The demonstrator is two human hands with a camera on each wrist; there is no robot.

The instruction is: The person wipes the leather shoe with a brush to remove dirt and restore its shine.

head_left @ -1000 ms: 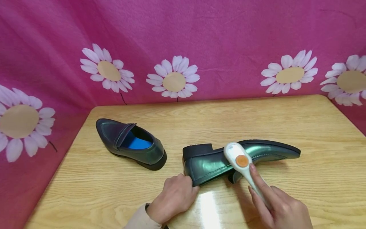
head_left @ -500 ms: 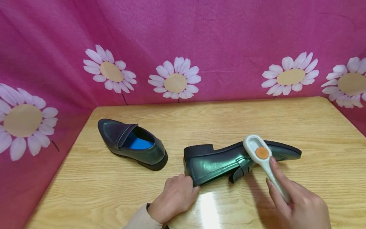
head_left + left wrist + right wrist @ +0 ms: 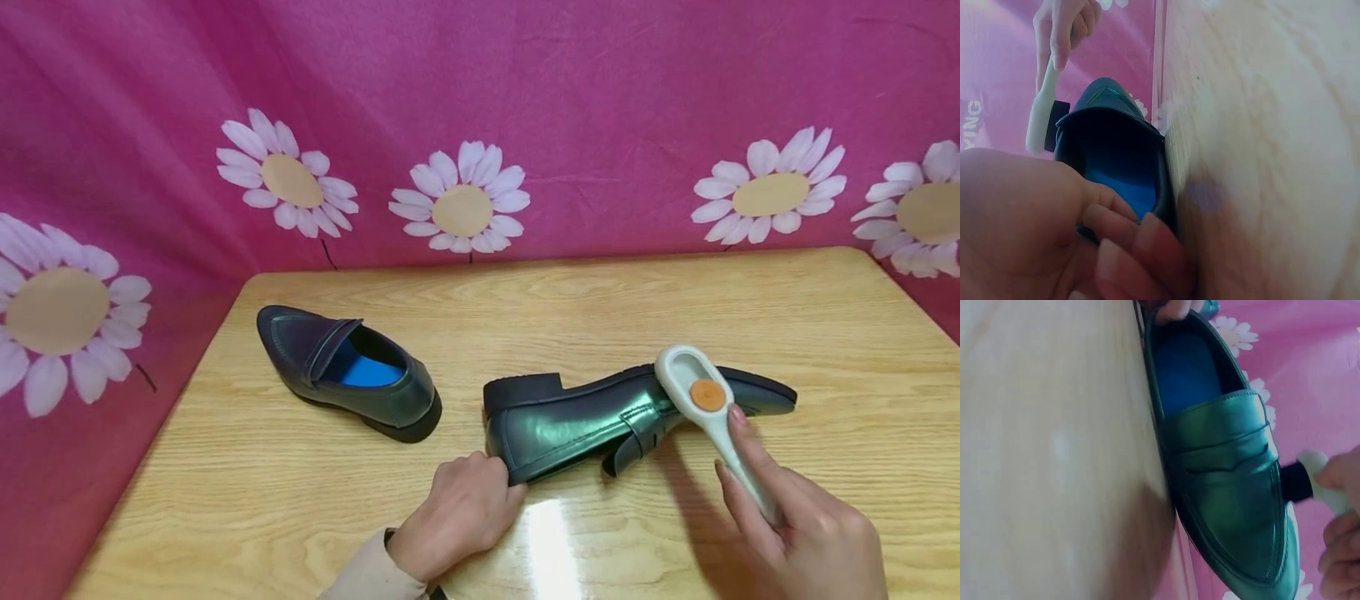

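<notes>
A dark green loafer (image 3: 558,433) lies on its side on the table, sole away from me and toe to the right. My left hand (image 3: 467,507) grips its heel end, with the thumb inside the opening in the left wrist view. My right hand (image 3: 817,525) holds a white shoe brush (image 3: 716,429) by the handle, index finger along it near an orange button (image 3: 707,396). In the right wrist view the brush's black pad (image 3: 1297,482) meets the shoe's upturned side, just ahead of the strap. The brush head hides part of the forefoot in the head view.
A second loafer (image 3: 300,346) with a blue insole stands upright to the left on the wooden table (image 3: 585,308). Behind the table hangs a pink cloth (image 3: 600,100) printed with white daisies.
The brush and my right hand have slid rightward along the shoe from its middle toward the toe, uncovering the strap. My left hand keeps its grip on the heel.
</notes>
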